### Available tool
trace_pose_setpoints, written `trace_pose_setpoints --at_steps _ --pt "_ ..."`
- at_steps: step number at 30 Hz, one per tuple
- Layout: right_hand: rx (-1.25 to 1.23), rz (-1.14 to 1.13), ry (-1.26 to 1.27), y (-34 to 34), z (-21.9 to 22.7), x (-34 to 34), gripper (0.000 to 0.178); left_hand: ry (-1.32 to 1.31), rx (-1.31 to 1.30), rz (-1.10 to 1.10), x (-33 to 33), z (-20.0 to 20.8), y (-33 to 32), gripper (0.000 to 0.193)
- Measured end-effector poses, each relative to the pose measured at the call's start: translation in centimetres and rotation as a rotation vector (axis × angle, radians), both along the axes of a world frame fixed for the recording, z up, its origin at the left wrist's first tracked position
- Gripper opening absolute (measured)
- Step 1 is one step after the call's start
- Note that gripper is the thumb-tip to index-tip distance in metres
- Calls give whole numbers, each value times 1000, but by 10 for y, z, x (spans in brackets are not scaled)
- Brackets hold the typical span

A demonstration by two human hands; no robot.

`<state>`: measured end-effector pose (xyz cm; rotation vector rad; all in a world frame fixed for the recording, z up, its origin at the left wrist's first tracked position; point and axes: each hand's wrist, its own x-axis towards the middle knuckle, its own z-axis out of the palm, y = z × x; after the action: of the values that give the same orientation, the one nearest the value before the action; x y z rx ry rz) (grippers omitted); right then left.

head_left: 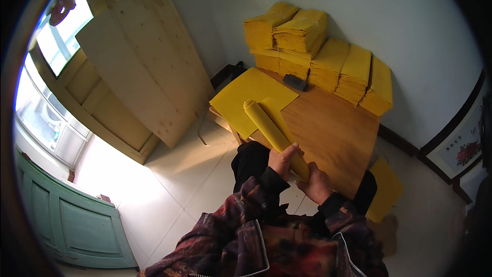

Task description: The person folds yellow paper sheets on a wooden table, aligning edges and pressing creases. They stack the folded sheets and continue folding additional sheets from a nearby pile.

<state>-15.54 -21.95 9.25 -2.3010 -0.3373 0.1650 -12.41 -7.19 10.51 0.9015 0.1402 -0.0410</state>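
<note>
Both my hands are closed around a thick roll of yellow paper (271, 129), which slants up and away to the left over the table's near edge. My left hand (283, 159) wraps the roll partway along, thumb on top. At its near end, my right hand (316, 183) grips it from the right side; some of those fingers are hidden. A loose flap of the paper stands out along the roll's right side. Beneath its far end, flat yellow sheets (241, 97) lie on the wooden table (333, 133).
Several stacked yellow paper bundles (328, 64) line the table's back edge against the wall. In front of them sits a dark block (295, 82). A large wooden board (143, 61) leans at the left. Yellow paper (384, 190) lies low by the table's right side. A framed picture (458, 143) stands far right.
</note>
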Motion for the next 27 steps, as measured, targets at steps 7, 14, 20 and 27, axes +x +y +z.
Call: trace_pose_setpoints --at_steps 7,14,20,27 --pt "957 553 1055 -13 10 -6 29 -257 -410 -483 -1 13 13 27" --pt "125 48 124 -5 6 -2 37 -33 148 42 10 22 1 22" --pt "754 396 728 -14 1 -3 30 -190 -93 -253 12 32 2 24" --pt "581 118 352 -17 15 8 44 -324 218 -226 9 64 -23 23"
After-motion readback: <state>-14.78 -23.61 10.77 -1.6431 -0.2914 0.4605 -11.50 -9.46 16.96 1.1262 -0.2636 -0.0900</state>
